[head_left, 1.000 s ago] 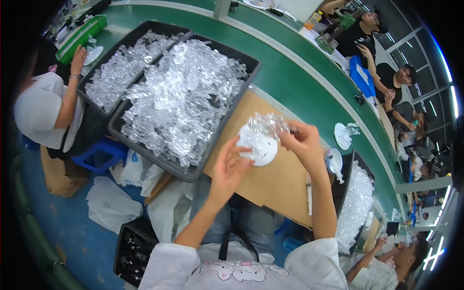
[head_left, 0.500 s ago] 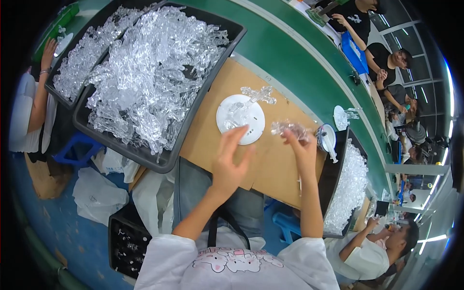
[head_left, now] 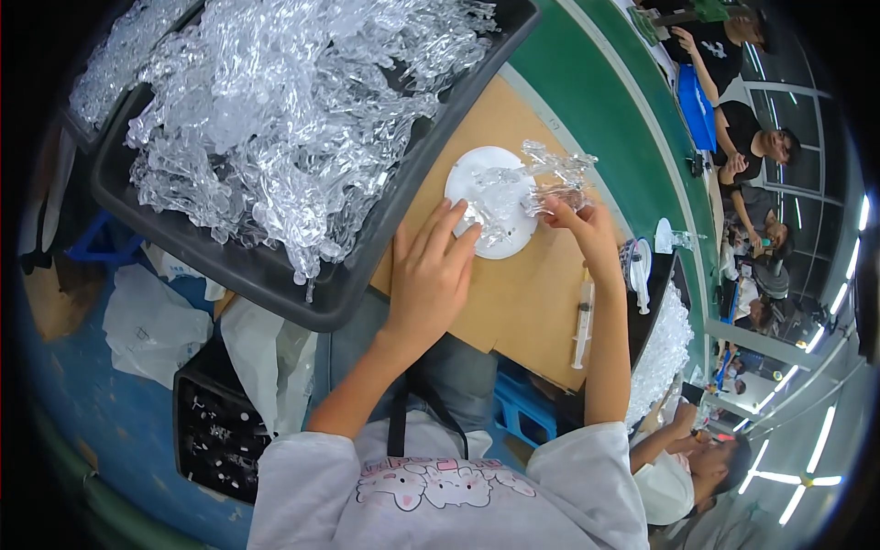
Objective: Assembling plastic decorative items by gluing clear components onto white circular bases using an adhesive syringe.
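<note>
Sleeves of a pale printed shirt fill the lower edge, and both bare forearms rise from them over a tan work board. Left hand lies flat, fingers spread and apart, fingertips pressing the near rim of a white round disc that sits toward the board's far-left corner. Right hand is raised just past the disc's right rim, thumb and forefinger pinched together on a clear plastic cluster that hangs partly over the disc. A syringe lies along the board's right edge, close beside the right forearm; bare board stays open between the two wrists and down to the near edge. Left of the board, touching its edge, a black tray heaped with clear plastic pieces crowds the left hand's side. Right of the board, another dark tray of clear parts hems the edge. Beyond runs a green conveyor belt, with other people seated along its far side.
</note>
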Action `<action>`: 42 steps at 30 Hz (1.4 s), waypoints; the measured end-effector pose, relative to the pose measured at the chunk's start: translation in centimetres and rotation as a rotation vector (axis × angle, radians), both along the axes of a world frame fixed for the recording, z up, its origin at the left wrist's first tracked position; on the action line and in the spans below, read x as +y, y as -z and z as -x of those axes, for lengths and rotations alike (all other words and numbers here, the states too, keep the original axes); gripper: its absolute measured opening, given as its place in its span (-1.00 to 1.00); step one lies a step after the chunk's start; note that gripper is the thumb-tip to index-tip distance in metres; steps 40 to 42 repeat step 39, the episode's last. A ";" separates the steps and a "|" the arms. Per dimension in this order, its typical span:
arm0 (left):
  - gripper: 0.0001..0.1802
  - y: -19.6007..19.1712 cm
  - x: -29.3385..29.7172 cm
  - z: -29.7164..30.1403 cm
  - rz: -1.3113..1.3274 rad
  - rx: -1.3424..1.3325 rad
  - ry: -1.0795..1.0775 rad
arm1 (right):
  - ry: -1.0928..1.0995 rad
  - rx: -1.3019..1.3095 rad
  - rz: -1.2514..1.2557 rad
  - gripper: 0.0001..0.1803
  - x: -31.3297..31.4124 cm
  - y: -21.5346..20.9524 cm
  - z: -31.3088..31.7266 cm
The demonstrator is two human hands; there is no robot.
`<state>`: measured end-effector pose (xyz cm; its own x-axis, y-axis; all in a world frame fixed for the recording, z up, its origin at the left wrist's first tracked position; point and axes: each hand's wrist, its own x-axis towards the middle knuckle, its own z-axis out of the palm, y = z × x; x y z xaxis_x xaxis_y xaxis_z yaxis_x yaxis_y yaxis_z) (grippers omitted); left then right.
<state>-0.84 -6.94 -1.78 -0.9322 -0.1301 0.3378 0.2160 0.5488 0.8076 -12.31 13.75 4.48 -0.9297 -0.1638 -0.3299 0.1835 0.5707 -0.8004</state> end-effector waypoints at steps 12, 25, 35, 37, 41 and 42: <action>-0.74 0.1 0.5 0.0 0.025 0.011 0.002 | 0.021 0.215 -0.121 -0.73 -1.3 -0.4 -1.8; -0.75 -0.1 0.1 -0.1 0.120 0.016 0.009 | -0.057 0.472 -0.446 -0.73 -3.8 0.1 -3.2; -0.62 1.4 -0.4 0.5 0.317 -0.052 0.023 | 0.063 0.737 -0.505 -0.61 0.3 -2.3 -8.5; -0.49 1.2 -0.8 1.1 0.268 -0.039 0.010 | 0.221 0.631 -0.515 -0.54 4.4 -5.8 -11.4; -0.35 -0.2 -0.7 1.8 0.274 -0.005 0.039 | 0.369 0.521 -0.511 -0.48 8.2 -8.2 -14.2; -0.35 -0.2 -0.7 1.8 0.274 -0.005 0.039 | 0.369 0.521 -0.511 -0.48 8.2 -8.2 -14.2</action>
